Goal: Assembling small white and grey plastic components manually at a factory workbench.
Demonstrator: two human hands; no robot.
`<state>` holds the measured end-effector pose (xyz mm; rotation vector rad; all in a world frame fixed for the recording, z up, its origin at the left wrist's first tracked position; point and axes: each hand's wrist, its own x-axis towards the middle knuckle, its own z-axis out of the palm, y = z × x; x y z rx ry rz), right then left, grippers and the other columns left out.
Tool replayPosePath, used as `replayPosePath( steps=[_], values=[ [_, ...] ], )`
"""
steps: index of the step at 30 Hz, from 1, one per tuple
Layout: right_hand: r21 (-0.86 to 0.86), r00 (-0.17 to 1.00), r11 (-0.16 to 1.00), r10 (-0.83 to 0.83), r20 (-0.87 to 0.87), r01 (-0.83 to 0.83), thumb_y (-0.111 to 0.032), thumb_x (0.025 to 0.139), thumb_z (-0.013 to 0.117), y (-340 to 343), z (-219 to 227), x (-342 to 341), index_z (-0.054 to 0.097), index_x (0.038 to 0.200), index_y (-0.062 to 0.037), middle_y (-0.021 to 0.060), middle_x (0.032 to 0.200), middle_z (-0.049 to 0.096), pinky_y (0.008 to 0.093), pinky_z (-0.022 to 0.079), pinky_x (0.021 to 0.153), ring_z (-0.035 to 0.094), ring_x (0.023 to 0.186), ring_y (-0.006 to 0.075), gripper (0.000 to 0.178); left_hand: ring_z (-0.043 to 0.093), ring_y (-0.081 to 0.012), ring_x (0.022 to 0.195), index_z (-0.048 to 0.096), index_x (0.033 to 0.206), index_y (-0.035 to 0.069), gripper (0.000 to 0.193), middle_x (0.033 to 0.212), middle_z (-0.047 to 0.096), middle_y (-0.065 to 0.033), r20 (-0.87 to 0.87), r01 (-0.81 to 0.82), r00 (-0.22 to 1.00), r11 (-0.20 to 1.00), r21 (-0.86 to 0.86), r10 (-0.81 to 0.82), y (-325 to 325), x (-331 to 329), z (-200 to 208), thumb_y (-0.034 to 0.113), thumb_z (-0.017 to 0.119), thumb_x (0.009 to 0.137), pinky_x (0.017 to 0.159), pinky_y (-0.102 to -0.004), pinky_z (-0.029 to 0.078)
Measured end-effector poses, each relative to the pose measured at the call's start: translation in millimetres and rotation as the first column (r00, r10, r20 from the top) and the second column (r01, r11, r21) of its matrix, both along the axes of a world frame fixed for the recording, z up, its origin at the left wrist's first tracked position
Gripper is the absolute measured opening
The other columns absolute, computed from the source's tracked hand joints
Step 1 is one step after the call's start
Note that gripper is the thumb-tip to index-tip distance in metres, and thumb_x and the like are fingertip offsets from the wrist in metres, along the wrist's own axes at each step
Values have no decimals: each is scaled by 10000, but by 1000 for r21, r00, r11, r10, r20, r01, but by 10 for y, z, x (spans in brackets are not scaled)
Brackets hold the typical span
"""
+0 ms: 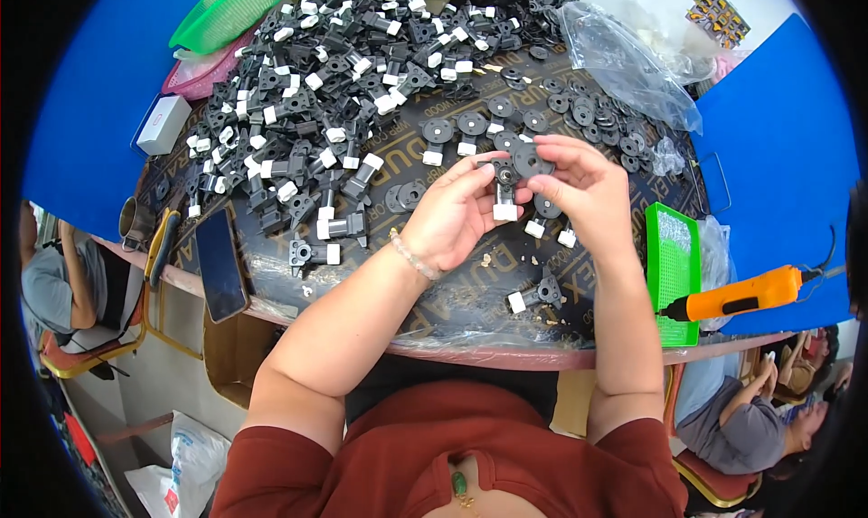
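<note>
Above the middle of the table, my left hand is closed around a black plastic part with a white block end. My right hand pinches a black round disc between thumb and fingers, right beside the upper end of that part. Whether the two pieces touch, I cannot tell. Just beyond my hands stand several similar parts with discs on them. A single part with a white end lies nearer the table edge, between my forearms.
A large heap of black-and-white parts covers the far left. Loose discs and a clear plastic bag lie far right. An orange electric screwdriver is over a green tray. A phone lies left; people sit on both sides.
</note>
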<state>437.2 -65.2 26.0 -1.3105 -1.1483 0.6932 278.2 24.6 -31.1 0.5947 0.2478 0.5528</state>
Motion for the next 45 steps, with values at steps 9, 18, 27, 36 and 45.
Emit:
replayPosePath(
  steps=[9,18,27,36,45],
  values=[
    [214,774,974,-189,604,70,-138,689,827,-50,-283,-29,709,1111,-45,121,1118,673,370,450,939,603,1057,264,448,623,-230,1107,462,1391,13,390,1262,595,-133,-20,43,999,998,36,-43,-52,28,-43,179,398,1044,944,-395,525],
    [135,704,988,-148,694,75,-186,681,839,-121,-187,-24,709,1099,-42,122,1112,654,387,475,930,578,1069,301,460,626,-213,1099,457,1403,8,404,1267,596,-121,-104,14,995,993,117,-1,-103,28,-13,178,457,1036,950,-368,524],
    [47,719,996,-83,690,70,-207,699,832,-151,-113,-22,646,1205,-32,133,1082,640,396,466,923,587,1042,309,567,622,-207,1101,407,1454,38,455,1258,601,-116,-106,38,994,985,168,-21,-133,22,-53,215,465,1039,954,-383,518],
    [111,484,839,-409,773,532,-217,759,790,415,-146,877,688,1127,-35,169,1080,663,419,452,945,586,1077,349,423,553,-335,1232,269,1501,45,537,1337,533,-254,-87,-57,994,993,108,66,-139,4,88,231,457,1033,1024,-433,468],
    [-420,792,827,-49,609,374,-245,726,831,725,-537,1391,654,1204,0,224,1167,665,383,482,963,636,1123,313,566,604,-284,1128,445,1346,38,364,1223,604,-191,-61,-144,987,989,42,146,-79,-4,56,198,471,1020,968,-414,500]
  ],
)
